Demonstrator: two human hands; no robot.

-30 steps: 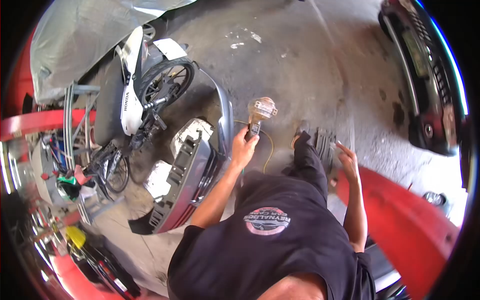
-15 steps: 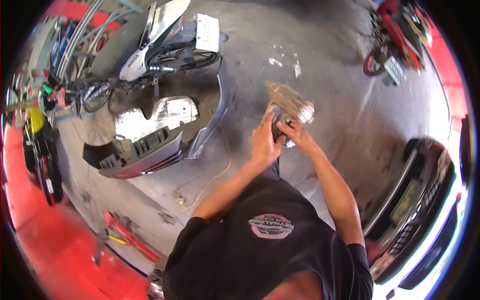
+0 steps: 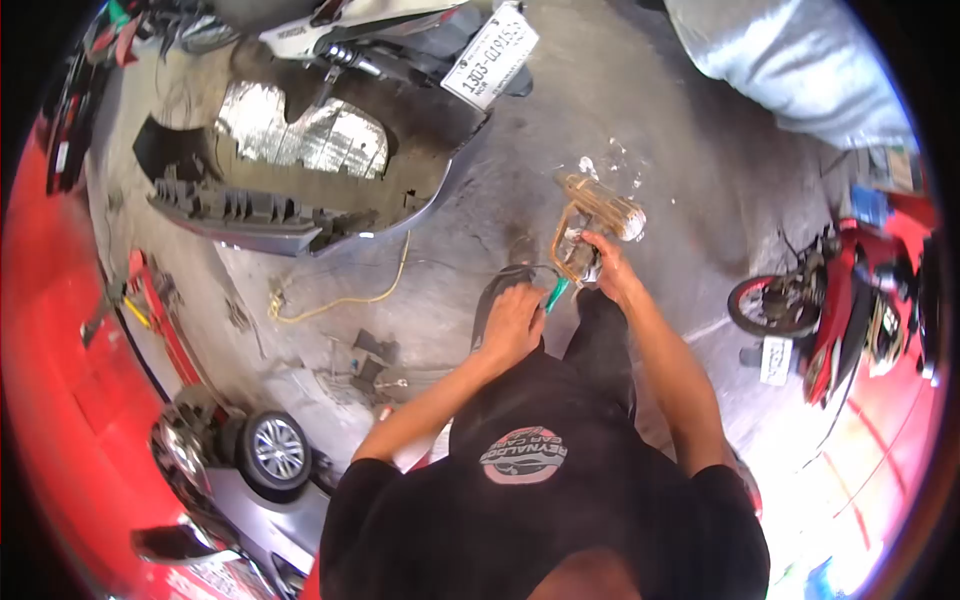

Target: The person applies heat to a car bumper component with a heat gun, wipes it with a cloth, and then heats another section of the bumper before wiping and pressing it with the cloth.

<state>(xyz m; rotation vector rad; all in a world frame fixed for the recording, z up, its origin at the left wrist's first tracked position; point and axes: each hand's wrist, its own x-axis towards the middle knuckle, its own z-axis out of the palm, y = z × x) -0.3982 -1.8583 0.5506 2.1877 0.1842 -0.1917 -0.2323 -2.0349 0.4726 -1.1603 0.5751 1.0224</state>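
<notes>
Two hands: both are out in front of your body, the left lower in the view and the right a little farther out.
Right hand: you have your right hand [image 3: 608, 268] closed on the near part of a handheld tool [image 3: 603, 208].
Tool: it is held in front of you, beyond your legs; its brown, ribbed body slants across the far end, and a brown loop comes back toward you.
Left hand: your left hand [image 3: 513, 322] has its fingers curled just beside a green piece [image 3: 558, 293] at the tool's near end; you cannot tell here whether they grip it.
Shirt: your dark shirt [image 3: 520, 540] carries a round printed badge.
Cord: a yellow cord [image 3: 350, 308] lies in a bend on the floor [image 3: 690, 170], to your left.
Bumper: a grey bumper [image 3: 275, 238] lies beyond the cord, with a shiny foil sheet [image 3: 310, 125] inside its curve.
Motorbikes: a white motorbike [image 3: 365, 30] is past the bumper; a red motorbike [image 3: 835, 310] is well off to your right.
Cover: a silvery cover [image 3: 800, 60] hangs at the far right.
Wheel: a silver-spoked wheel [image 3: 278, 450] is low on your left.
</notes>
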